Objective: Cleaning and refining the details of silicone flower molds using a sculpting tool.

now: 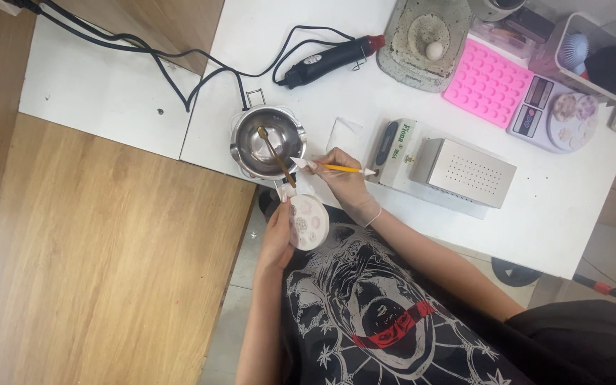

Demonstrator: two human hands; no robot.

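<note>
My left hand (277, 239) holds a round white mould (309, 222) with several pale pink and purple discs in it, close to my chest at the table's edge. My right hand (344, 180) grips a thin yellow tool (336, 168) with white pointed tips at both ends, lying level. Its left tip reaches the rim of a small steel pot (247, 151). A brass-coloured spoon (275, 153) leans in the pot, its handle toward the mould.
On the white table (572, 207) stand a perforated metal box (465, 171), a white box (397, 153), a pink silicone mould (488, 82), a scale (536, 107) with a round plate, a grey stone dish (425, 43) and a black heat gun (329, 58) with cables. Wooden floor lies left.
</note>
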